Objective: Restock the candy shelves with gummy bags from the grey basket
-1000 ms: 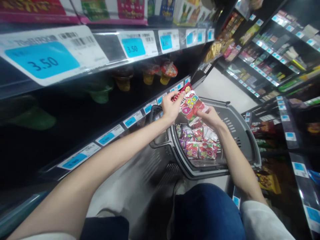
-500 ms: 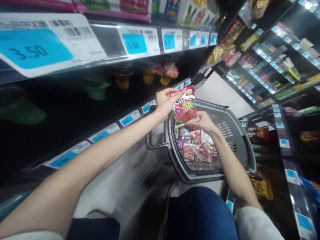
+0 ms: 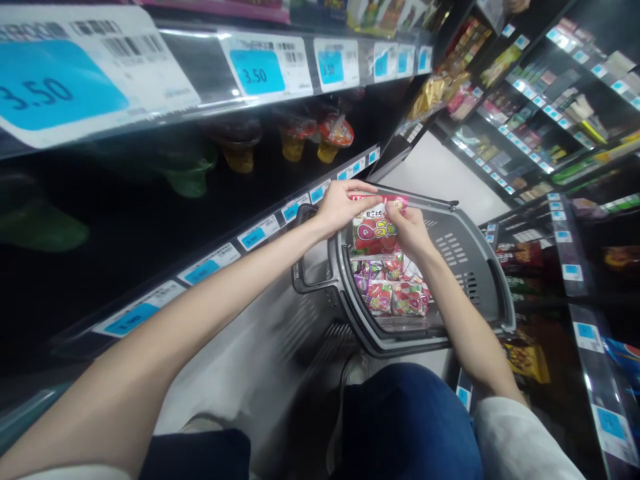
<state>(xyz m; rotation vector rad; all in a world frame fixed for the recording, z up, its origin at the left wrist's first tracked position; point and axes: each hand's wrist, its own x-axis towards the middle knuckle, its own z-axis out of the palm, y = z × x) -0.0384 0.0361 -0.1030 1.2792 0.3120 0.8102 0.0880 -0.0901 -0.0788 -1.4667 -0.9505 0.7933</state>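
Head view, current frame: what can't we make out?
- Head view: back of the held packet, facing away; left hand and right hand cover parts of its front.
- Head view: packet count in the basket; they overlap, and the held packet and right hand hide some.
- Head view: nearest price tag's left end, cut off by the picture edge.
- Head view: green item, blurred in shadow.

It is very dark inside the black shelf [image 3: 130, 220] on the left, and the green cup-shaped thing [image 3: 187, 172] there looks fuzzy. The pale grey floor [image 3: 447, 167] is brighter, with a soft dark shadow low in the middle. White light shines off the glossy plastic shelf edge [image 3: 209, 70] up top. The red-and-white plastic bag [image 3: 375, 235] is bright but a bit blurry. Corners look stretched.
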